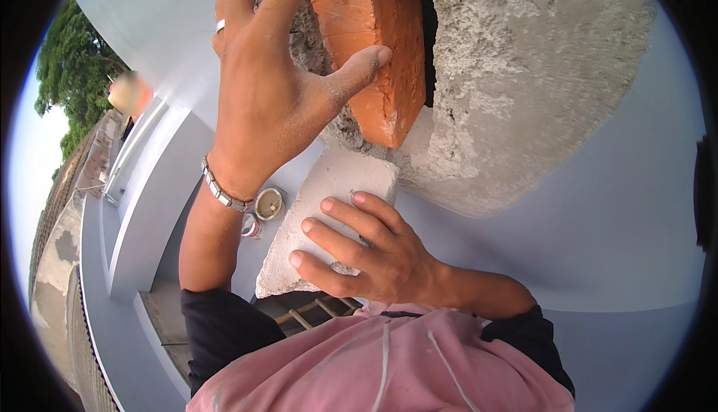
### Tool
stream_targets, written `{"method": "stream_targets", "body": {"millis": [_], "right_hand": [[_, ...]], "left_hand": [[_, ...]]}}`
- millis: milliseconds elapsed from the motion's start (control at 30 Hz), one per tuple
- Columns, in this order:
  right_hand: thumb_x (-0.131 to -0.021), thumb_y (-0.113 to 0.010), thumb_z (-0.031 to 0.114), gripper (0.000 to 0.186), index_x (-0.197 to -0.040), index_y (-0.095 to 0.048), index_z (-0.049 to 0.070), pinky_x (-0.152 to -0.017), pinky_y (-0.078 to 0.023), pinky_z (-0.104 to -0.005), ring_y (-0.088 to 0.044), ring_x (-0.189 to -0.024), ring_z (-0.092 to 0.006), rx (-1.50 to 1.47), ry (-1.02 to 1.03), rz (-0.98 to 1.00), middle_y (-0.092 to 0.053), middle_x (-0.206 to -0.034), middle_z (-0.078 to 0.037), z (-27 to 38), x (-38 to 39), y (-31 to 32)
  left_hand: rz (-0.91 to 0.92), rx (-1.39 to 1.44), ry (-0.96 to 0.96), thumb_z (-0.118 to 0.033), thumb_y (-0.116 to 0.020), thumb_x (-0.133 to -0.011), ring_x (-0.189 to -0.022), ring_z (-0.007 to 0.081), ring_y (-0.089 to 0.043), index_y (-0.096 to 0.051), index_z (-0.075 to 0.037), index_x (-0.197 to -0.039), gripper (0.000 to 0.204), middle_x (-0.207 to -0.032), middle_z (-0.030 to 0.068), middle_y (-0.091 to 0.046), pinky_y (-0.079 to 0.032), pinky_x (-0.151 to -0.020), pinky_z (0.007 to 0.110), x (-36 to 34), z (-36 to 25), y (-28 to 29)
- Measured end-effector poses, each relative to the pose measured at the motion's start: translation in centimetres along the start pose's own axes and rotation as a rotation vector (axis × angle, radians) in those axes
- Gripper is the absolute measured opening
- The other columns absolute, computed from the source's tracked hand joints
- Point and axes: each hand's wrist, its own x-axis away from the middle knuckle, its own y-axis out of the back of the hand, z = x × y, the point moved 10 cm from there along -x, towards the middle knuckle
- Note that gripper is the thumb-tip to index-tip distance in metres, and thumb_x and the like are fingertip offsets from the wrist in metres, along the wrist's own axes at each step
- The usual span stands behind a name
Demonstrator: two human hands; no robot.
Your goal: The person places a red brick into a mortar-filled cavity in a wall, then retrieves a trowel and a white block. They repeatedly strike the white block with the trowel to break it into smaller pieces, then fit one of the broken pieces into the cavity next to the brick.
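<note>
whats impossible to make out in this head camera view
Head view:
Left hand: some fingertips cut off by the upper edge.
Orange brick: rear hidden by its own front.
Pale slab: face partly covered by the right hand.
Round container: contents too small to identify.
Distant person: face blurred.

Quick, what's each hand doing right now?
Left hand: spread open, thumb against the orange brick.
Right hand: fingers across the pale slab; thumb hidden, grip unclear.

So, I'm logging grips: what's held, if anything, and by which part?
Right hand seems to hold the slab by its right side. Left hand: thumb on brick, grip unclear.
</note>
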Motion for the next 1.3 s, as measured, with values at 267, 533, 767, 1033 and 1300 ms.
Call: {"method": "stream_targets", "body": {"millis": [267, 533, 767, 1033, 1300], "right_hand": [[-0.100, -0.067, 0.030, 0.045, -0.143, -0.058, 0.024, -0.116, -0.044, -0.0500, -0.056, -0.133, -0.0291, 0.003, -0.054, -0.017, -0.060, -0.138, -0.005, -0.3, 0.1, -0.7], [-0.100, -0.070, 0.031, 0.049, -0.147, -0.056, 0.026, -0.115, -0.044, -0.0505, -0.056, -0.135, -0.0290, 0.057, -0.170, -0.025, -0.059, -0.140, -0.004, -2.0, -0.8, -0.4], [-0.097, -0.076, 0.031, 0.051, -0.144, -0.057, 0.026, -0.115, -0.046, -0.0494, -0.057, -0.133, -0.0270, -0.074, -0.154, -0.021, -0.060, -0.141, -0.003, -0.4, 0.3, 1.4], [-0.094, -0.076, 0.021, 0.051, -0.142, -0.059, 0.022, -0.113, -0.046, -0.0508, -0.057, -0.133, -0.0293, -0.214, -0.227, 0.017, -0.060, -0.143, -0.007, -1.8, 4.2, 1.9], [-0.082, -0.068, 0.000, 0.063, -0.142, -0.059, 0.017, -0.112, -0.045, -0.0542, -0.057, -0.133, -0.0336, -0.394, -0.274, 0.054, -0.059, -0.143, -0.011, -3.0, 6.4, 1.7]], "left_hand": [[0.002, -0.114, 0.057, -0.034, -0.099, -0.070, -0.129, 0.0267, -0.057, -0.073, -0.012, -0.130, 0.069, -0.135, 0.0096, -0.060, -0.046, -0.108, 0.045, 0.3, 0.3, -0.3], [0.014, -0.132, 0.069, -0.031, -0.100, -0.069, -0.130, 0.0300, -0.057, -0.071, -0.008, -0.128, 0.069, -0.133, 0.0135, -0.059, -0.048, -0.110, 0.043, 0.6, 1.0, -0.2], [0.027, -0.217, 0.131, -0.031, -0.098, -0.073, -0.124, 0.0275, -0.059, -0.071, -0.009, -0.131, 0.068, -0.128, 0.0135, -0.062, -0.049, -0.105, 0.042, 0.9, 0.3, -0.6], [0.022, -0.210, 0.248, -0.036, -0.096, -0.077, -0.079, 0.0222, -0.070, -0.057, -0.012, -0.146, 0.083, -0.084, 0.0074, -0.071, -0.057, -0.078, 0.036, 2.3, 0.3, -2.0], [0.047, -0.193, 0.249, -0.034, -0.096, -0.074, -0.078, 0.0217, -0.069, -0.056, -0.014, -0.144, 0.084, -0.087, 0.0074, -0.071, -0.054, -0.074, 0.037, 1.0, -1.7, -2.5]]}}
